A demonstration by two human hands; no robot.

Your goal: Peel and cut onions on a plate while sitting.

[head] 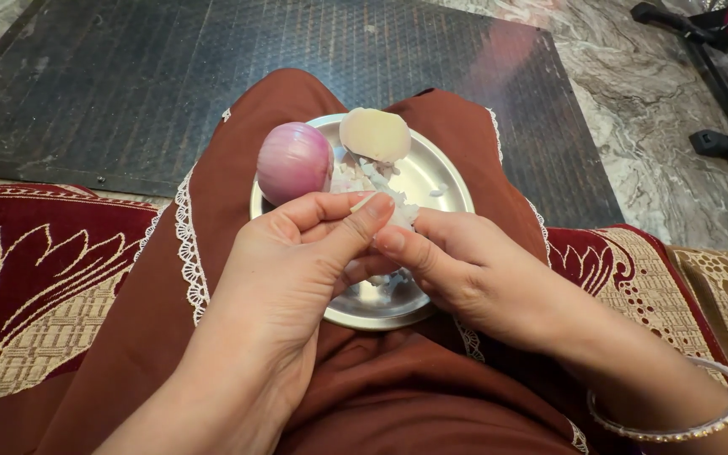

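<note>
Hands meet over a round steel plate (pixel 444 181) on the lap: left hand (pixel 297 253) pinches a pale garlic clove (pixel 362 202), right hand (pixel 457 270) fingers curl beside it. Smooth purple onion (pixel 294 160) rests on the rim.

Steel plate (pixel 452 181) on brown-clothed lap (pixel 212 278); holds onion (pixel 294 162), potato (pixel 374 135), chopped bits (pixel 355 179).
</note>
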